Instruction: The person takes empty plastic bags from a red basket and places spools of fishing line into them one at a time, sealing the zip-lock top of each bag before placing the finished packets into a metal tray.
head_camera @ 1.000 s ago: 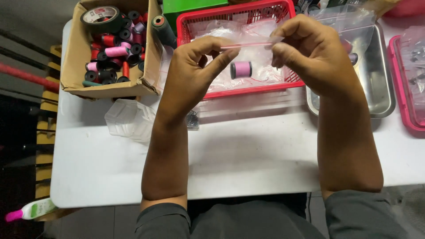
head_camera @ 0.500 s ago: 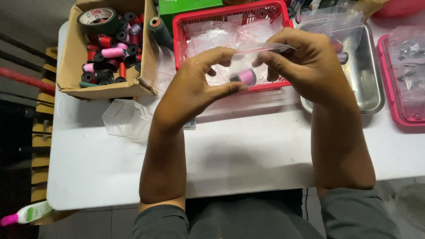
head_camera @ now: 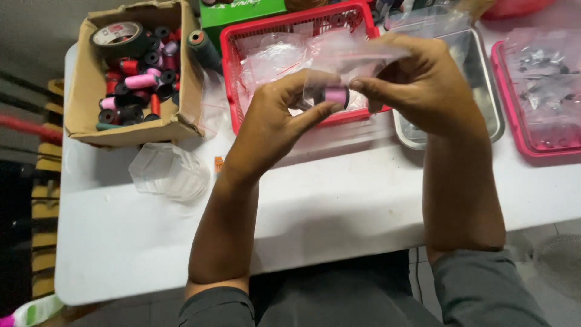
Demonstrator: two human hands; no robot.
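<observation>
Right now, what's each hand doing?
Left hand: closed, pinching the clear plastic bag with the pink thread spool inside.
Right hand: closed, pinching the same bag.

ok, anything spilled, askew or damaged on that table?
Nothing spilled or broken. Both hands, left hand and right hand, hold a clear bag with a pink spool inside. The only untidy bit: the cardboard box sits askew with a bent flap, and loose clear bags lie crumpled beside it.

Both hands (head_camera: 351, 103) pinch a bagged, seemingly pink spool (head_camera: 334, 95).
</observation>
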